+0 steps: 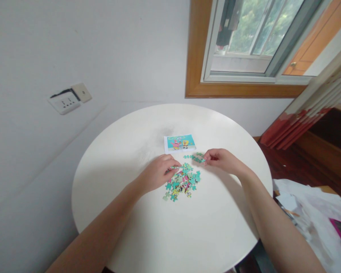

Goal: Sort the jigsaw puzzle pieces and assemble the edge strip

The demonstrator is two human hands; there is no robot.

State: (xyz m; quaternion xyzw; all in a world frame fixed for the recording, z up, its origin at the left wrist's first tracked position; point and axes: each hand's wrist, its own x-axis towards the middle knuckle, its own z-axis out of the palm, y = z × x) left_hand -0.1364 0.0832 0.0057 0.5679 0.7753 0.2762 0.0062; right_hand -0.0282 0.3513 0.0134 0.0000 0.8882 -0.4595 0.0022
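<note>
A loose heap of jigsaw puzzle pieces (pixel 184 182), mostly turquoise with some pink and yellow, lies on the white round table (pixel 170 235). My left hand (pixel 159 170) is at the heap's upper left, its fingers closed on a puzzle piece (pixel 174 167) that is partly hidden. Just beyond the heap, a joined strip of green-turquoise puzzle pieces (pixel 197 157) is pinched at its right end by my right hand (pixel 220 158). Behind the heap lies a small flat box (pixel 180 143) with a cartoon picture of a pink and a yellow figure.
A wall with a socket (pixel 64 101) is at the left, and a wood-framed window (pixel 244 90) is behind the table. Red and white curtains (pixel 298 121) hang at the right. Below them, white plastic bags and papers (pixel 307 204) lie beside the table's right edge.
</note>
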